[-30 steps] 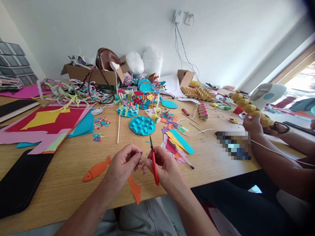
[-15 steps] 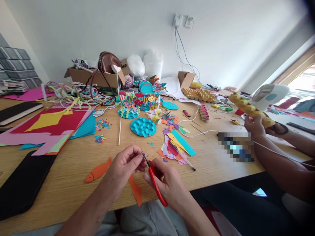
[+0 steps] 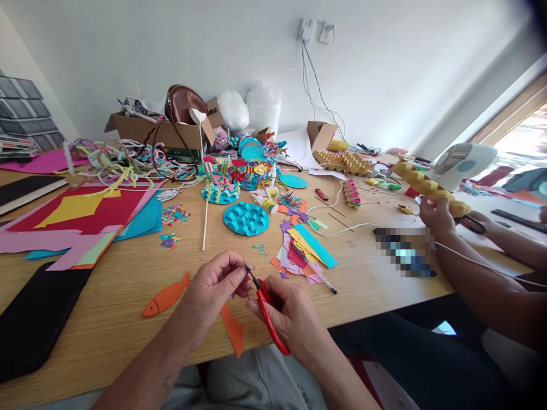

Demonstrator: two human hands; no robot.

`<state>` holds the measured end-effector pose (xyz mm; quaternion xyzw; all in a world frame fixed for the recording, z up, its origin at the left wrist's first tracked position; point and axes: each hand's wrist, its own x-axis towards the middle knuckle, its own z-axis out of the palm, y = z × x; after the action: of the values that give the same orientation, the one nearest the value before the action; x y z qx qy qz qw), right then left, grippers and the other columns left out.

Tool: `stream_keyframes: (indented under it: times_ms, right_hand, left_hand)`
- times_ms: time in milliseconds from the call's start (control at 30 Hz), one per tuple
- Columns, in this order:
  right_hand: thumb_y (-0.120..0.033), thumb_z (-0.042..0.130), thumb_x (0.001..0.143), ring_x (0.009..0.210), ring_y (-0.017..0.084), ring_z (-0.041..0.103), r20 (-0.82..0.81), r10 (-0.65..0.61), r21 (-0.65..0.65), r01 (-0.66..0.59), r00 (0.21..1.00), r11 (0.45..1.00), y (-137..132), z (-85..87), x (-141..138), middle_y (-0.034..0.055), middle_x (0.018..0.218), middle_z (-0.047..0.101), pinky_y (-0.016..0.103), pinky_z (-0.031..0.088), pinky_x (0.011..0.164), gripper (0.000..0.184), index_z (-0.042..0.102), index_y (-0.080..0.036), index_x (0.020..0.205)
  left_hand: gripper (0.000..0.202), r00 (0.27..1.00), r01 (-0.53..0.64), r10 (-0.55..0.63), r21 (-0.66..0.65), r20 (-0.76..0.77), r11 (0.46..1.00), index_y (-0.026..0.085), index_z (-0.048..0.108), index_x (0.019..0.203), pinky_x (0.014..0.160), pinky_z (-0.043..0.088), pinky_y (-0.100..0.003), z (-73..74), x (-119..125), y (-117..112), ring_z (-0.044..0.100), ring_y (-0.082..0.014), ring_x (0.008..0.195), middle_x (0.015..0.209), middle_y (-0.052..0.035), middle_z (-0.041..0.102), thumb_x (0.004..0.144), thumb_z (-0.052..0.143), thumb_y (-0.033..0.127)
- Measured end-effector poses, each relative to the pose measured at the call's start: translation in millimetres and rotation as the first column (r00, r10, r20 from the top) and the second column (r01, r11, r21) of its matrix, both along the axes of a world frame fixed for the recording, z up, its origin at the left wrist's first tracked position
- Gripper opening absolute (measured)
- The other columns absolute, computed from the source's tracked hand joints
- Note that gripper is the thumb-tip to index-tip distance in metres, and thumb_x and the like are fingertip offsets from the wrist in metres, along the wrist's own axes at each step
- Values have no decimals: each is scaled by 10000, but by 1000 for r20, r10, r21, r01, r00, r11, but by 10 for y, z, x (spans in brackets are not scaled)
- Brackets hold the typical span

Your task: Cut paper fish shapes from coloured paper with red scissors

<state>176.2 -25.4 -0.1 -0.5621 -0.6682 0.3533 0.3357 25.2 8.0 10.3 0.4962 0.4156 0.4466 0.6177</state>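
Wooden table (image 3: 128, 319), strewn with coloured paper, against a white wall; seated person at its near edge, seen from beside.

Left hand (image 3: 213, 285): thumb and forefinger pinched shut on a purple scrap (image 3: 243, 274), held just above the table edge.

Right hand (image 3: 293, 319): fingers closed through the red loops of the scissors (image 3: 267, 310). The blades run up and left from the hand, and their tips meet the scrap at the left fingertips. Whether the blades are parted is too small to tell.

Around the grip: purple snippings lie directly beneath it. An orange strip (image 3: 233, 330) lies below it, overhanging the edge, and an orange fish (image 3: 166, 296) lies just left of the left hand. A fanned paper stack (image 3: 305, 250) with a pen lies beyond and to the right, and a blue disc (image 3: 247, 218) farther beyond.

Well to the right, a co-worker's hand (image 3: 436, 219) holds a yellow folded piece (image 3: 427, 185).

Step in hand, as judged: fine trimming of the scrap, with the cut at the very blade tips. A further snip would call for a firm pinch close to the cutting line, a small turn of the scrap by the left fingers, and short closures, as the fingertips sit right against the blades.
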Motion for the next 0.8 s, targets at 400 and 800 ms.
stream_keyframes:
  times_ms: [400,800]
  right_hand:
    - [-466,579,766,507,97,282,28,-1,-30,2,1000,1000,17,-14,18,-65,521,332,220,230,459,392,369,-201,567]
    - [-433,538,834,529,100,342,81,63,-21,-61,995,998,3,34,18,-59,572,392,221,247,477,348,372,-200,637]
  left_hand:
    - [119,999,-31,31,-11,-16,999,184,557,695,563,435,-228,-15,-16,7,537,-116,568,587,26,586,752,597,280]
    - [105,998,-38,39,-22,44,999,181,601,709,622,477,-221,-38,-16,-18,595,-125,657,676,8,640,760,618,271]
